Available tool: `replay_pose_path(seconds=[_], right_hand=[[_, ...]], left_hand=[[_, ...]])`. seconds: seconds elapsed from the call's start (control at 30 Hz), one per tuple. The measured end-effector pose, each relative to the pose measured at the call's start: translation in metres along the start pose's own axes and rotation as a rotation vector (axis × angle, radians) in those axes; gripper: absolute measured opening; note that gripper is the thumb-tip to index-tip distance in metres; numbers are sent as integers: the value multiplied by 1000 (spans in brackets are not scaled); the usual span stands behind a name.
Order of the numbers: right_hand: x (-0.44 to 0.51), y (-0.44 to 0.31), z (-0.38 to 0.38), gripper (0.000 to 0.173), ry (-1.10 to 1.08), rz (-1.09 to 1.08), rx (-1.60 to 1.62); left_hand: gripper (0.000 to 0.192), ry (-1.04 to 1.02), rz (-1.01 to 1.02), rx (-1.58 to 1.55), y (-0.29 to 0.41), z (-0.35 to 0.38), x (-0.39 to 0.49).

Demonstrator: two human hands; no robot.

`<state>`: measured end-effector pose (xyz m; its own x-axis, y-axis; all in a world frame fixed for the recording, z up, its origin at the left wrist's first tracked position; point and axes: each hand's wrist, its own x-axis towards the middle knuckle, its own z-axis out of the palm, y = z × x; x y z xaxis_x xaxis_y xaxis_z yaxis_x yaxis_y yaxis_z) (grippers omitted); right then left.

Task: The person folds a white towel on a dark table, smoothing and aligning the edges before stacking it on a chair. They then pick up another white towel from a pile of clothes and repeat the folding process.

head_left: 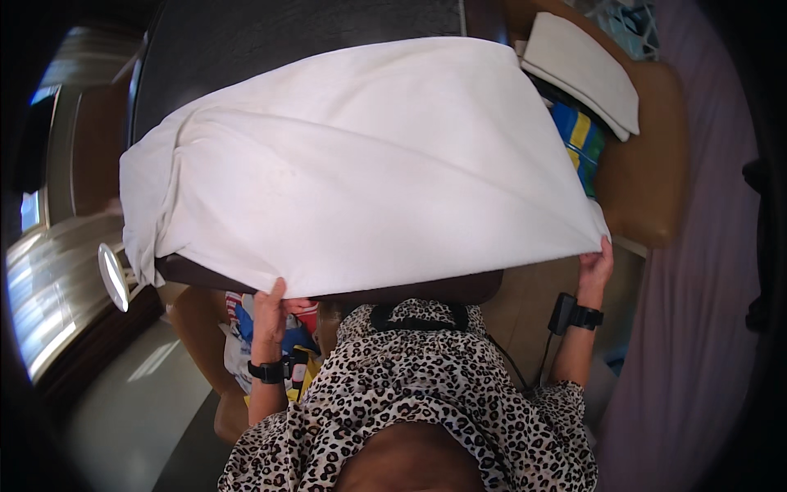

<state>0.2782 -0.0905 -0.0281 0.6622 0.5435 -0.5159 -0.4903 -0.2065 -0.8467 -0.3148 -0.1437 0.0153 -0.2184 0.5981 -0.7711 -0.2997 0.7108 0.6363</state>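
A large white cloth [369, 184] lies spread across a dark table [258, 49], its near edge pulled fairly straight between my hands. My left hand [272, 313] pinches that edge at the table's near side, thumb on top. At the far right my right hand [595, 264] grips a corner of the cloth, held out past the table's side. Creases run from the bunched left end of the cloth, which hangs over the table's left edge. The fingers under the cloth are partly hidden.
A folded white cloth [581, 71] rests by a brown chair [645, 166] at the right, above a blue, yellow and green package [578, 138]. Another brown chair [197, 332] holds colourful items below the left side. A white round object [114, 277] stands left; a mauve curtain [695, 277] hangs right.
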Motion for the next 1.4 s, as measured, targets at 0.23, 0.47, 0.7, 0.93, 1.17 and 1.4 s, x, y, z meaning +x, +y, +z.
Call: replay_pose_path(seconds=[0.23,0.47,0.7,0.93,1.17,1.4], right_hand=[[67,9,-89,47,296,95,-195],[64,-6,-65,25,196,-83,-712],[24,-6,59,13,-119,-526,-712],[-48,13,148,11,-603,-554,-805],[-108,44,211,11,-892,-920,-1047],[-125,52,222,18,-980,-920,-1139]], left_hand=[[38,-373,-309,166,-37,30,-25],[41,-119,-155,145,-4,-8,-8],[20,386,256,-196,38,-67,22],[31,485,215,-589,44,-133,65],[39,440,279,-841,50,-189,100],[29,853,393,-849,60,-266,123]])
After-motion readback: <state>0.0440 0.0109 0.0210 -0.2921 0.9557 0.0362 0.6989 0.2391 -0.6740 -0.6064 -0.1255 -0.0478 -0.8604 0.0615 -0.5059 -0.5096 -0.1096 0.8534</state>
